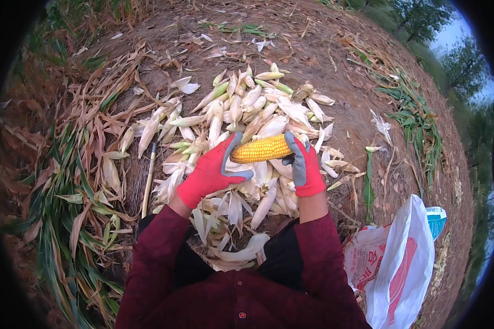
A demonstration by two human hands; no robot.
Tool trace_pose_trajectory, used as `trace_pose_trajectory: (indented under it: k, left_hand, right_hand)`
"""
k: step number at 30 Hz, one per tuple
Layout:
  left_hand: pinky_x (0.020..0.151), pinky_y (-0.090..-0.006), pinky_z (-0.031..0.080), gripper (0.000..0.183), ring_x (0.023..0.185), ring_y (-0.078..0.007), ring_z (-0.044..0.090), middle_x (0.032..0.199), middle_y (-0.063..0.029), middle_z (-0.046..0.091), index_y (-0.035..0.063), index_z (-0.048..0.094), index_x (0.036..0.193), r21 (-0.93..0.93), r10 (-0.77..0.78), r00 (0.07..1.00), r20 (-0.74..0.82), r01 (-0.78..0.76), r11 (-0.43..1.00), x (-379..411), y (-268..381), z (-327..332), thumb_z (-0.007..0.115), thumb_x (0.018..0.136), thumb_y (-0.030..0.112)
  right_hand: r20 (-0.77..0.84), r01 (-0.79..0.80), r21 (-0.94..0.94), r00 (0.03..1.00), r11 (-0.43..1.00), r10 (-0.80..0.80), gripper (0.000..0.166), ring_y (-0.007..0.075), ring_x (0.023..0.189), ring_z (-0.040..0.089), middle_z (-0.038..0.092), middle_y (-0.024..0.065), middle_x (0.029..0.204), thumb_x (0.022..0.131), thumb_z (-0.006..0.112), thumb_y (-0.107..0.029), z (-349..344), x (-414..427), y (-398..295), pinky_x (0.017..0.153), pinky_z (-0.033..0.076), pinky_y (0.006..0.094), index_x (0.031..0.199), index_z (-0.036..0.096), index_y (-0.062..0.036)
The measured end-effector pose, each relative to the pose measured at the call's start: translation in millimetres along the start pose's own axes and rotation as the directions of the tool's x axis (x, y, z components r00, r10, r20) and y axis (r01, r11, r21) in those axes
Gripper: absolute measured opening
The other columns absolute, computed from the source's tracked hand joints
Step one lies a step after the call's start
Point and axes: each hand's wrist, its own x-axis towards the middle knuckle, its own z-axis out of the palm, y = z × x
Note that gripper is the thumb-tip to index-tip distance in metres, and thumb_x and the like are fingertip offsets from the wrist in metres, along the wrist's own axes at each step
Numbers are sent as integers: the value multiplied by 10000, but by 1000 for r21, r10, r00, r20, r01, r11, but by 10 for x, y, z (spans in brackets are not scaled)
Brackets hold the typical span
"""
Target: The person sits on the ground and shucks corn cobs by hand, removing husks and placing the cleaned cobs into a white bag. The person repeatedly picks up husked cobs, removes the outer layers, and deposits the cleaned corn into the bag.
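Note:
A bare yellow corn cob [261,149] lies nearly level in front of me, its husk stripped from the kernels. My right hand [304,164], in a red glove with grey coated fingers, grips the cob's right end, where pale husk shows behind the fingers. My left hand [212,170], gloved the same way, has its thumb and fingers spread around the cob's left tip without closing on it. Beneath both hands spreads a heap of corn ears in pale husks [251,107], some with green tips. Loose husk leaves [241,251] lie between my legs.
A wooden stick [149,181] lies on the ground left of the heap. White woven sacks with red printing [407,263] stand open at my right. Cut corn stalks and leaves [61,205] are piled at the left, with more green leaves [420,123] at the right.

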Motion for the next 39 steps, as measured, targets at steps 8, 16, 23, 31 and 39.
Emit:
trace_pose_trajectory:
  k: [8, 16, 23, 31, 39]
  left_hand:
    - [574, -233, 453, 395, 614, -110, 563, 793, -61, 621, 18, 570, 1092, -747, -485, 852, 195, 450, 490, -19, 143, -172, 592, 911, 369]
    - [474, -208, 404, 459, 490, -100, 506, 643, -64, 588, -1, 593, 948, -741, -474, 870, 138, 408, 534, -48, 115, -544, 430, 970, 427]
    - [450, -201, 394, 469, 479, -125, 544, 622, -77, 596, -4, 586, 918, -701, -364, 841, 399, 536, 471, -196, 143, -390, 465, 946, 448]
    - [423, -256, 433, 629, 408, -152, 523, 534, -78, 565, -6, 627, 845, -442, -423, 757, 498, 641, 627, -349, 152, -93, 349, 972, 543]
    - [483, -244, 441, 576, 475, -135, 542, 576, -69, 569, -3, 617, 849, -435, -352, 826, 440, 539, 721, -281, 141, 44, 357, 990, 492]
  right_hand:
    - [638, -98, -219, 739, 971, 218, 355, 68, 545, 556, 674, 27, 810, 899, 589, -388, 220, -228, -124, 474, 400, 192, 1001, 631, -50]
    - [596, -39, -356, 760, 934, 259, 577, 113, 626, 606, 641, 62, 795, 837, 681, -388, 178, -178, -111, 506, 460, 237, 1281, 503, -65]
    - [681, 99, -21, 730, 995, -58, 852, 247, 1231, 458, 467, 142, 1344, 801, 729, -332, 251, -154, 262, 1005, 395, 371, 1451, 261, -42]
    - [327, 48, 500, 914, 864, -239, 509, 165, 1088, 562, 588, 76, 1183, 842, 689, -172, 481, -974, 829, 941, 439, 315, 1279, 488, -7]
    - [-79, 375, 679, 892, 631, -445, 448, 319, 1139, 551, 574, 157, 1210, 914, 582, -216, -471, -2199, -129, 897, 494, 378, 1277, 465, 19]
